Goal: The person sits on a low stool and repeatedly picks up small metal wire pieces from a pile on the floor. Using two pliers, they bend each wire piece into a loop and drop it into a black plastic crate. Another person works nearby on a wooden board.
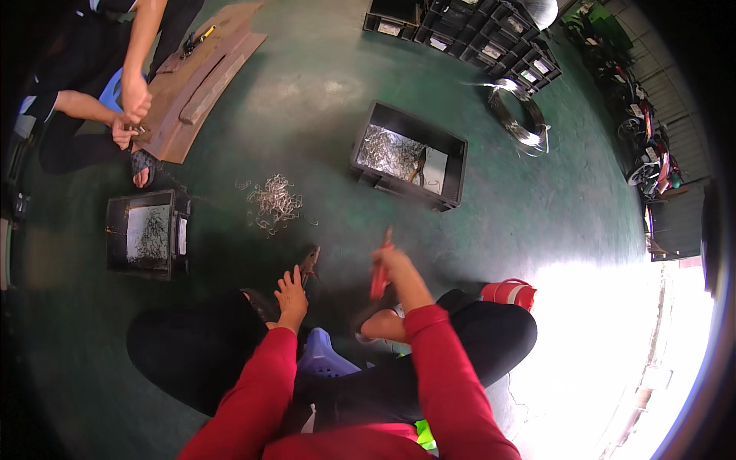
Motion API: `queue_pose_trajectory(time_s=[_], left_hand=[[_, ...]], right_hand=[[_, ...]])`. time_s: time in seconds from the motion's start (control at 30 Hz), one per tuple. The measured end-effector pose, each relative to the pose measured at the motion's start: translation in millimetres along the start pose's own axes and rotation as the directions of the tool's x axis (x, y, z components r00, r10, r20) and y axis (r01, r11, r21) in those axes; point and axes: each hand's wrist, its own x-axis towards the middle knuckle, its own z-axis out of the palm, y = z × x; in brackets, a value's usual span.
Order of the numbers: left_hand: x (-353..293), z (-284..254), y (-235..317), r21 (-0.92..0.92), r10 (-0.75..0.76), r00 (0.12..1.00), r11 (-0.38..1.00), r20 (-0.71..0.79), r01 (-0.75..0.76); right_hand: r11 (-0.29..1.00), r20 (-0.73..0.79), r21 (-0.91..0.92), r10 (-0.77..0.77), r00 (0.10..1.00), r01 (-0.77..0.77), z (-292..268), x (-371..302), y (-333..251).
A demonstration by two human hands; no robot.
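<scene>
My right hand [395, 264] is closed around red-handled pliers [379, 280], raised in front of my right knee and a little smeared by motion. Lower and to the left, my left hand [291, 297] grips a dark, reddish tool that looks like pliers [310, 262], its head pointing away from me. Any small piece between the tools is too small to make out. Beyond my left hand, a loose pile of bent wire pieces [277, 201] lies on the green floor. A black crate [371, 173] farther off contains more wire pieces and another pair of pliers [420, 165].
At left stands a black crate [181, 264] with dark bits inside. Another person's hands [132, 115] work by a brown board [172, 115]. A wire coil [500, 115] and stacked crates [468, 34] are behind. Close by are a red container [510, 293] and a purple stool [326, 359].
</scene>
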Motion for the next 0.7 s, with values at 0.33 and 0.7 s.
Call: queue_pose_trajectory(time_s=[0.33,0.7], left_hand=[[20,-4,4,-0.18,0.035,0.997,0.982,-0.075,-0.048],[31,1,3,-0.205,0.047,0.992,0.976,-0.117,-0.07]], right_hand=[[0.489,0.147,-0.831,-0.27,0.952,0.267,45,50,0],[0.326,-0.151,-0.866,-0.894,0.423,0.38,-312,-159,-224]])
